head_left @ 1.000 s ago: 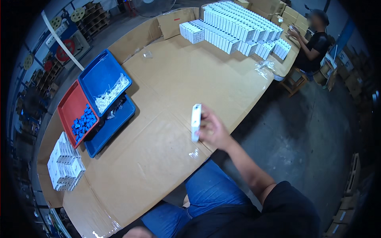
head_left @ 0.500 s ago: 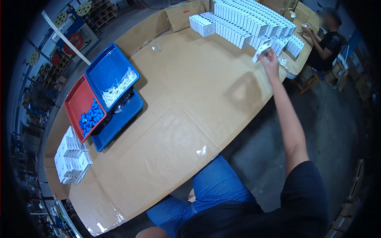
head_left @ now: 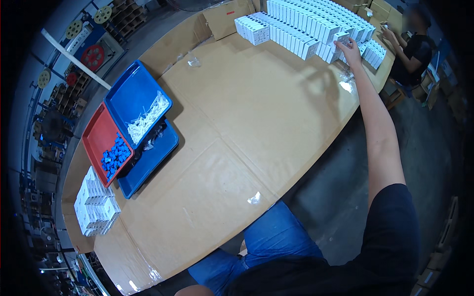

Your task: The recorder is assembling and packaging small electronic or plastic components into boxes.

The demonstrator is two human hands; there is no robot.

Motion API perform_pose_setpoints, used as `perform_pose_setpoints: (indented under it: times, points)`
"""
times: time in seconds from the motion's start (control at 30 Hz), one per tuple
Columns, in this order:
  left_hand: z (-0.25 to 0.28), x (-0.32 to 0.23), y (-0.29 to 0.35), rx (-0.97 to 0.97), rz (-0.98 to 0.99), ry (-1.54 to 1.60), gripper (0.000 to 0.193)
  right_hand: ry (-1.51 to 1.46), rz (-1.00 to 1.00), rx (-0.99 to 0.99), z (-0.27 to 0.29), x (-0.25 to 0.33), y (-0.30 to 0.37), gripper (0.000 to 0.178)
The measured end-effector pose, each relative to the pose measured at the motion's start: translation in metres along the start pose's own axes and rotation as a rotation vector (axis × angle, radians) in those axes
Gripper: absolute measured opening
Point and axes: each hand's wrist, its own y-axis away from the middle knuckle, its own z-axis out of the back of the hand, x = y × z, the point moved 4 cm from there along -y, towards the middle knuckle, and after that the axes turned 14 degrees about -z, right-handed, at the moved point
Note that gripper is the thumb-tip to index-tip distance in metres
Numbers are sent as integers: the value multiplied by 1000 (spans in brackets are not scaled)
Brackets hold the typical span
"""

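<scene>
left hand: out of frame, grip can't tell.
white box stack (head_left: 98, 207): at the table's left end, next to the red tray; same as half a second ago; too tightly packed to count.
red tray (head_left: 95, 129): 1 off; heap of small blue pieces (head_left: 116, 157) in its near end, too many to count.
upper blue tray (head_left: 129, 89): overlaps the lower one; loose pile of thin white sticks (head_left: 148, 118) at its near right side, uncountable.
lower blue tray (head_left: 140, 177): partly hidden; some clear plastic scraps show inside. Total 3 trays, 2 blue + 1 red, contents unchanged.
table (head_left: 222, 113): cardboard-covered; 1 crumpled clear scrap (head_left: 193, 61) near the far edge.
white box rows (head_left: 291, 29): long block at the far right, several rows, too many to count.
held white box (head_left: 340, 37): 1 off, now up against the front of the rows; half a second ago it was in the air short of them.
right hand (head_left: 351, 52): narrow pinch, thumb and fingertips on that box; arm stretched further out than before.
co-worker (head_left: 418, 49): 1, seated at far right, hands raised.
</scene>
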Motion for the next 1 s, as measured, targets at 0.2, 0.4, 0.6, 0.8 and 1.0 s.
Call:
perform_pose_setpoints:
  times: [0.2,0.4,0.6,0.8,1.0]
  points:
    - [5,10,-8,-26,37,-90,19,127,-34,-105,7,-9,-28,115]
    - [11,23,-3,-136,106,86,19,92,49,-135,-9,-10,-25,112]
    - [34,-4,31,-235,188,-206,23,145,132,-199,-26,-7,-6,79]
    - [73,-34,140,-217,807,-798,22,212,214,-234,-25,-2,3,76]
    - [92,-44,223,171,1184,-1041,56,241,190,-263,-24,0,6,73]
